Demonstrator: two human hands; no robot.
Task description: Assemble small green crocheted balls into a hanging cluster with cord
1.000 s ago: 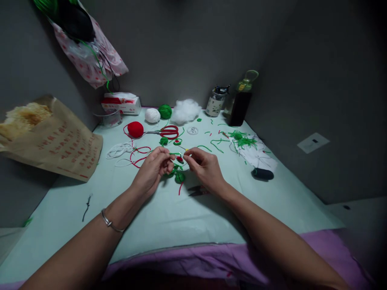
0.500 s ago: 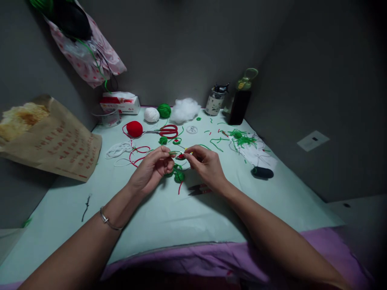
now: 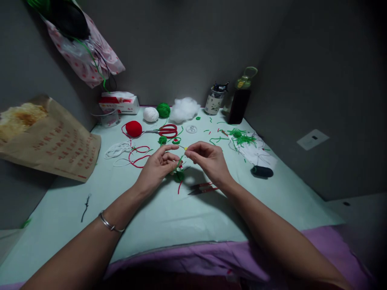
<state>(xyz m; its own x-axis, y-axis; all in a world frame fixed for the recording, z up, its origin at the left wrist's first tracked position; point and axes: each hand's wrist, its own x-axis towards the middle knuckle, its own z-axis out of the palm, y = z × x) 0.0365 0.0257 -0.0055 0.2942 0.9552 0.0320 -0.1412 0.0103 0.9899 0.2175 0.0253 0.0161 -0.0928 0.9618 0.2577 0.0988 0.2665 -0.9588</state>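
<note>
two green pieces (image 3: 162,140) at twelve o'clock look finished; the left hand (image 3: 160,164) pinches green yarn (image 3: 179,161), seemingly unfastened; what the right hand (image 3: 210,157) grips, i cannot tell.

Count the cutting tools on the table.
2: red-handled scissors beside the red yarn ball, and thread snips lying near the right hand. The cup at the back could hide others.

Slim silver bangle (image 3: 106,223) around left forearm (image 3: 81,247); right forearm (image 3: 272,225), hands (image 3: 210,163) bare.
</note>
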